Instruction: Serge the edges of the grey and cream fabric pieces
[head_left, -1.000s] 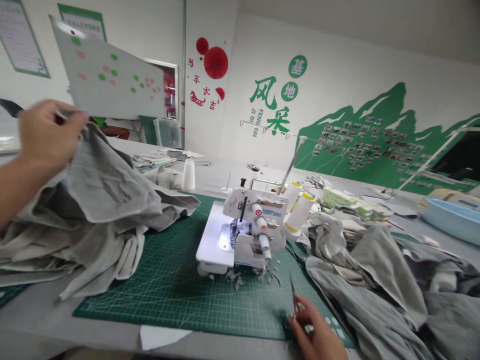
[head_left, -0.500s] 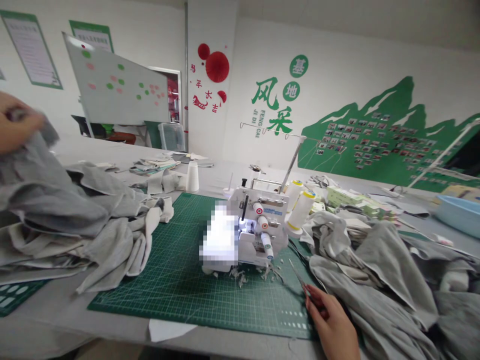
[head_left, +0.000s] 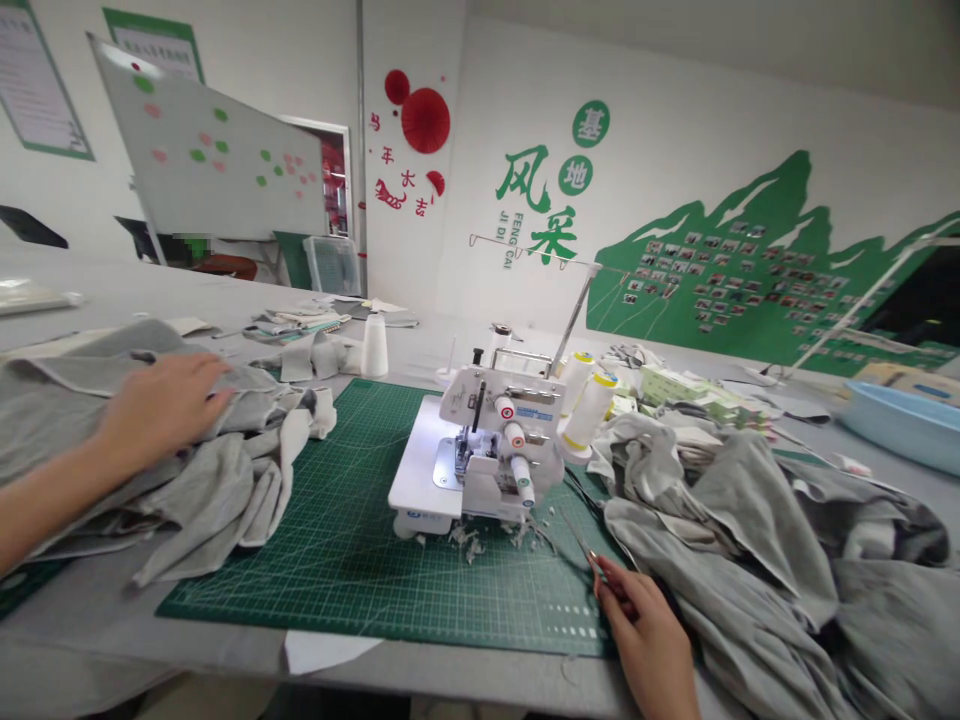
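My left hand [head_left: 161, 408] lies palm down on a heap of grey fabric [head_left: 187, 450] at the left, its fingers stretched out over the cloth. My right hand [head_left: 649, 640] rests near the table's front edge, closed on small thread snips [head_left: 581, 540] whose blades point up toward the machine. A white overlock sewing machine [head_left: 480, 460] stands on the green cutting mat [head_left: 375, 560] between my hands, with two cream thread cones [head_left: 589, 405] at its right. Lint scraps lie in front of it.
A second pile of grey fabric [head_left: 757, 560] fills the right side. A white thread cone [head_left: 375, 346] and folded pieces sit behind the mat. A blue basin [head_left: 900, 425] is at far right. A whiteboard [head_left: 217, 160] stands at back left. A paper scrap [head_left: 322, 650] lies at the front edge.
My left hand has come down from holding the grey cloth up high and now presses flat on the heap. My right hand with the snips has shifted slightly right.
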